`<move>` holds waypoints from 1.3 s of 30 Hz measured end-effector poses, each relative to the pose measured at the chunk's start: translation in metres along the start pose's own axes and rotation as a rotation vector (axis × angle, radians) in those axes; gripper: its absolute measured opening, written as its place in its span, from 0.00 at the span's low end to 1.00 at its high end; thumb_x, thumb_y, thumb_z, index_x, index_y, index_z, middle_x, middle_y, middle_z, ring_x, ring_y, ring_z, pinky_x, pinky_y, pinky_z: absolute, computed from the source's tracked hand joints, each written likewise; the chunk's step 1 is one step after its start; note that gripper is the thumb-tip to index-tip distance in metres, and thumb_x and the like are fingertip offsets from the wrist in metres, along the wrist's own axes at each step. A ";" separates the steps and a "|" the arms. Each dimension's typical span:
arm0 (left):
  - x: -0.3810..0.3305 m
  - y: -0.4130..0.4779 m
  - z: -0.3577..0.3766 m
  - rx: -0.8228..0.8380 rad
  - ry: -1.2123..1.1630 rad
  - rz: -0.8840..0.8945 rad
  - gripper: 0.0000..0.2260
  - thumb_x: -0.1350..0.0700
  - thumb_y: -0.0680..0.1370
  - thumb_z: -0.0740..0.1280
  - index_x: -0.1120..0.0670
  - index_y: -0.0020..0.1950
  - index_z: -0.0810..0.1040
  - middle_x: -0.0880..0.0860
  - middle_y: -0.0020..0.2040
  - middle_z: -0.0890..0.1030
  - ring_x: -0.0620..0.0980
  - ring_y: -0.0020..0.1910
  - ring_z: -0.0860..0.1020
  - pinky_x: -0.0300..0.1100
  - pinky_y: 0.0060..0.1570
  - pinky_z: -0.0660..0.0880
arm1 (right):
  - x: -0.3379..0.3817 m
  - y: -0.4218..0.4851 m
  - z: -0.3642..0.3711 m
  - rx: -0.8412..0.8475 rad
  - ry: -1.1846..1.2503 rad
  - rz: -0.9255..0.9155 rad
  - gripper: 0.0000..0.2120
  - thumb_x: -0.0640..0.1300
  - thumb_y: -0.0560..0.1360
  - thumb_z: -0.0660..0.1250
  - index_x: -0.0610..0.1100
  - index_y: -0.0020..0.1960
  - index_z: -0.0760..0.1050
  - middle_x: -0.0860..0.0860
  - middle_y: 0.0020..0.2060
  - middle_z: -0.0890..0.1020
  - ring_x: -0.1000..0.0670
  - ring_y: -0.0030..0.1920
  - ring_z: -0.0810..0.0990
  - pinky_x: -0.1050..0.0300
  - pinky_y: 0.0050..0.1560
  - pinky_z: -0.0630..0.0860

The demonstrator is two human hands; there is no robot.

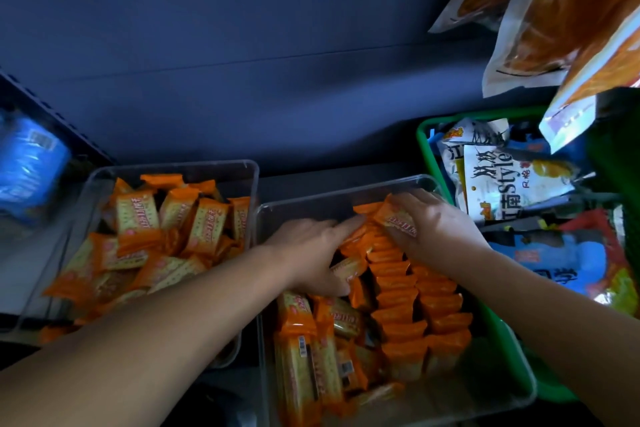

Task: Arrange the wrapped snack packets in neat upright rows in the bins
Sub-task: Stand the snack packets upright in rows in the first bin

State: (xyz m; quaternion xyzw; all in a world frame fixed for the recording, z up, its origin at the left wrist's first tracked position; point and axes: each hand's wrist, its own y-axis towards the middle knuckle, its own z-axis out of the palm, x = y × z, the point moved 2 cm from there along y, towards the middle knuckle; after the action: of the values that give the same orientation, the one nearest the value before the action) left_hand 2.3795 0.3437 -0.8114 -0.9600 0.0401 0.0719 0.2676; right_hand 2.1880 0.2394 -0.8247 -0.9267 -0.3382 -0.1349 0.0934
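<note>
Both forearms are bare to the frame edge, and the left hand (308,253) and right hand (436,225) are ungloved.

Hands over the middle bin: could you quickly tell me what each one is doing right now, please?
Left hand: open, fingers spread flat on loose orange packets.
Right hand: closed on one orange packet.

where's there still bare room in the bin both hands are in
Bare floor shows along the far wall of the middle bin, ahead of the left hand, and at the near right corner behind the upright rows. The loose packets crowd its left side.
</note>
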 end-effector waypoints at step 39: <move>0.000 -0.031 -0.013 -0.223 0.003 -0.196 0.29 0.36 0.81 0.64 0.50 0.76 0.68 0.53 0.71 0.72 0.56 0.72 0.71 0.55 0.67 0.70 | -0.007 -0.036 -0.053 0.239 0.012 0.223 0.18 0.52 0.77 0.72 0.54 0.65 0.77 0.55 0.50 0.80 0.51 0.47 0.80 0.51 0.48 0.83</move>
State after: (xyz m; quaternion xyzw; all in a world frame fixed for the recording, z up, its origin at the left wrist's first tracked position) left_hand 2.3844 0.3633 -0.7844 -0.9832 -0.0614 0.0478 0.1649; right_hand 2.1493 0.2480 -0.7743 -0.9400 -0.2464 -0.0881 0.2192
